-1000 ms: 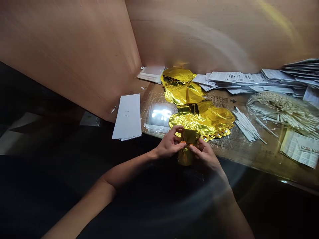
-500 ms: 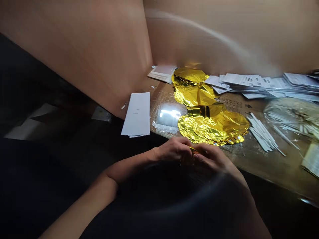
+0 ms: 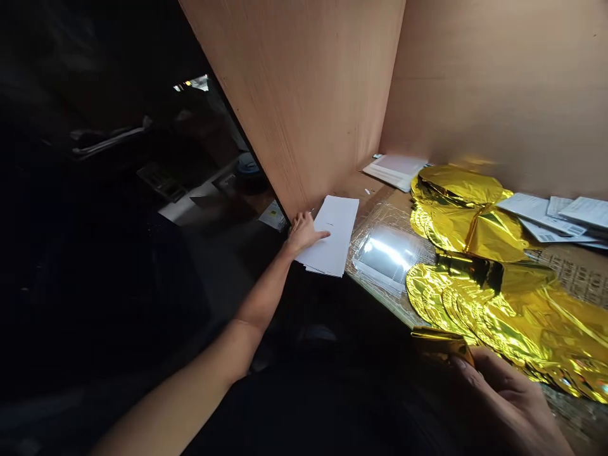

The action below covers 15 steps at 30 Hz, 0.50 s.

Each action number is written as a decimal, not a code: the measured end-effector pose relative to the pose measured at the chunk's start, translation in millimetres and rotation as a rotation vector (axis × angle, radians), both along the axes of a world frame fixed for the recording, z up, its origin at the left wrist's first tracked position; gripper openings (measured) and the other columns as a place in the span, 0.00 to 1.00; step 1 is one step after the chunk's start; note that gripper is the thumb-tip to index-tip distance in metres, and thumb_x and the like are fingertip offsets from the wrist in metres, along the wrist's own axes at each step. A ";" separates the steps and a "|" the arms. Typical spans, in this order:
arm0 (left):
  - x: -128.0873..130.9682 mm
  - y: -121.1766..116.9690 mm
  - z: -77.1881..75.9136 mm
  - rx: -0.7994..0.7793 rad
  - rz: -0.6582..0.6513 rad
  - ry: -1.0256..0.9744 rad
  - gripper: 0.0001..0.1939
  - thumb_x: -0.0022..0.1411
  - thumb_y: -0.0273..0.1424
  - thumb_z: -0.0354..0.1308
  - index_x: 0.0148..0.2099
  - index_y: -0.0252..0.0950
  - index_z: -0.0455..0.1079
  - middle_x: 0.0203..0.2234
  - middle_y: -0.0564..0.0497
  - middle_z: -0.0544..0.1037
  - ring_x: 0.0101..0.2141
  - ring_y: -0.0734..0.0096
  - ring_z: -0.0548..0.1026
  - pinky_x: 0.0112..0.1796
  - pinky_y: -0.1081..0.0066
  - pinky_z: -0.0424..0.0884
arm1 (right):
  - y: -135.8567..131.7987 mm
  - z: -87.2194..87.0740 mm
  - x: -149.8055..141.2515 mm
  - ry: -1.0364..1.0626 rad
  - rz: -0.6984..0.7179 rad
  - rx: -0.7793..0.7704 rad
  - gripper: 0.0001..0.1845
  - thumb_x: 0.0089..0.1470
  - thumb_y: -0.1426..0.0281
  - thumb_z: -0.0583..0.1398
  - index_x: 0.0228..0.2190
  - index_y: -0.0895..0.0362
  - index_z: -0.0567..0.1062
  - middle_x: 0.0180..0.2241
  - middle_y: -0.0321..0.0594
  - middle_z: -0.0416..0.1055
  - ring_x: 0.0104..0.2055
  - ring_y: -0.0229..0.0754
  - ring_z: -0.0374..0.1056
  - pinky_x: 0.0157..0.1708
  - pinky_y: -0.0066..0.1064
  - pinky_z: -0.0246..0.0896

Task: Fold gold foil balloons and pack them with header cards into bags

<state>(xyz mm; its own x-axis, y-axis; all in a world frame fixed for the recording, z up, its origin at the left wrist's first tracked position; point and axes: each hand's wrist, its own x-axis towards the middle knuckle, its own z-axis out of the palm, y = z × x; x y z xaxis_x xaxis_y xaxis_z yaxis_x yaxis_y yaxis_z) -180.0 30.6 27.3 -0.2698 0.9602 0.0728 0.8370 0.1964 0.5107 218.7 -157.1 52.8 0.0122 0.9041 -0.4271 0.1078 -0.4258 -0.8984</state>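
My left hand is stretched out to the left and rests on a stack of white sheets at the table's near-left corner, thumb laid flat on the top sheet. My right hand is low at the right and grips a folded gold foil piece between thumb and fingers. Just beyond that hand lies a pile of flat gold foil balloons, with more gold balloons further back.
A clear plastic bag lies between the white sheets and the gold pile. Wooden walls close in the left and back. Printed leaflets lie at the right, a white packet in the back corner. Dark clutter fills the left.
My left hand has let go of the folded gold piece and reached left onto the white sheets. The right hand keeps the gold piece. The view has swung left.
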 end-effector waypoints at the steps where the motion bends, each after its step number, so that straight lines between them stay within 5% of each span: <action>1: -13.8 13.0 -9.4 -0.112 0.016 -0.023 0.29 0.52 0.43 0.77 0.49 0.31 0.74 0.48 0.38 0.81 0.50 0.52 0.78 0.50 0.64 0.71 | 0.0 -1.1 0.7 0.030 -0.005 -0.041 0.19 0.44 0.54 0.74 0.37 0.49 0.84 0.26 0.41 0.77 0.22 0.49 0.72 0.18 0.35 0.67; 7: -40.2 20.1 -40.8 -0.043 0.057 -0.050 0.10 0.65 0.35 0.67 0.36 0.34 0.75 0.34 0.44 0.81 0.39 0.61 0.77 0.41 0.67 0.66 | 7.7 1.6 -2.9 0.140 -0.128 -0.096 0.24 0.46 0.53 0.75 0.44 0.45 0.82 0.28 0.41 0.81 0.20 0.50 0.72 0.17 0.37 0.67; 12: -46.9 13.1 -26.6 0.116 0.079 -0.095 0.15 0.69 0.32 0.60 0.28 0.36 0.70 0.30 0.44 0.78 0.38 0.62 0.76 0.41 0.67 0.65 | 13.0 -9.4 -6.0 0.203 -0.075 -0.029 0.25 0.48 0.53 0.75 0.45 0.49 0.83 0.30 0.45 0.82 0.26 0.55 0.78 0.21 0.39 0.72; 15: -37.4 0.1 -16.5 0.237 0.118 -0.166 0.20 0.73 0.39 0.56 0.28 0.37 0.68 0.28 0.47 0.75 0.36 0.64 0.75 0.37 0.69 0.66 | 21.5 -19.8 -15.0 0.308 -0.047 0.078 0.22 0.45 0.54 0.76 0.39 0.53 0.85 0.35 0.48 0.83 0.34 0.58 0.80 0.28 0.40 0.76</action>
